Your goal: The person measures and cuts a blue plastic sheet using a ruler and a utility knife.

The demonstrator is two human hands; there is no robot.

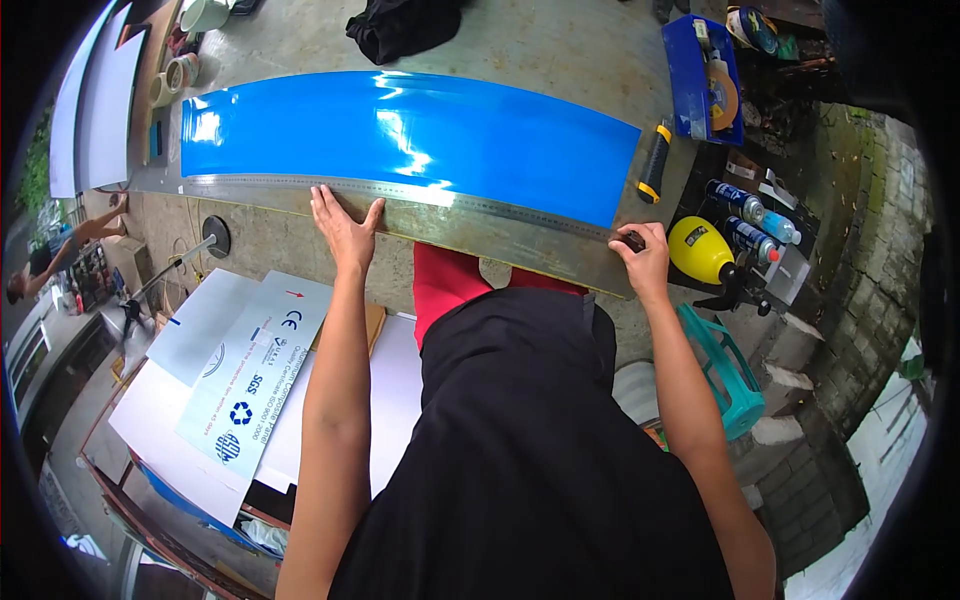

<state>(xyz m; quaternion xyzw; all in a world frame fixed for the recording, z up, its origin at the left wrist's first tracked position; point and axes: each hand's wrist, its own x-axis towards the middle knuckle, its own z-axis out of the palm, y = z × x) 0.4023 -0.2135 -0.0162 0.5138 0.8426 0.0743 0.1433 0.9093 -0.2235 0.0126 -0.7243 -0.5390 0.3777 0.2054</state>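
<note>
A long, glossy blue sheet (pixel 400 140) lies across the worktable (pixel 560 50). Along its near edge runs a metal ruler (pixel 440 194) with fine markings. My left hand (pixel 345 228) rests on the ruler left of centre, its thumb and fingers spread. At the ruler's right end, beside the sheet's near right corner, my right hand (pixel 645 258) pinches a small dark object (pixel 632 241); its kind is mostly hidden by the fingers. A yellow-and-black utility knife (pixel 655 163) lies on the table just beyond that hand.
A blue bin (pixel 735 115) with tape stands at the right back. A yellow spray bottle (pixel 699 249) and several cans (pixel 735 200) sit to the right. Black cloth (pixel 400 28) lies at the far edge. Printed panels (pixel 255 370) are stacked lower left; another person (pixel 65 245) is farther left.
</note>
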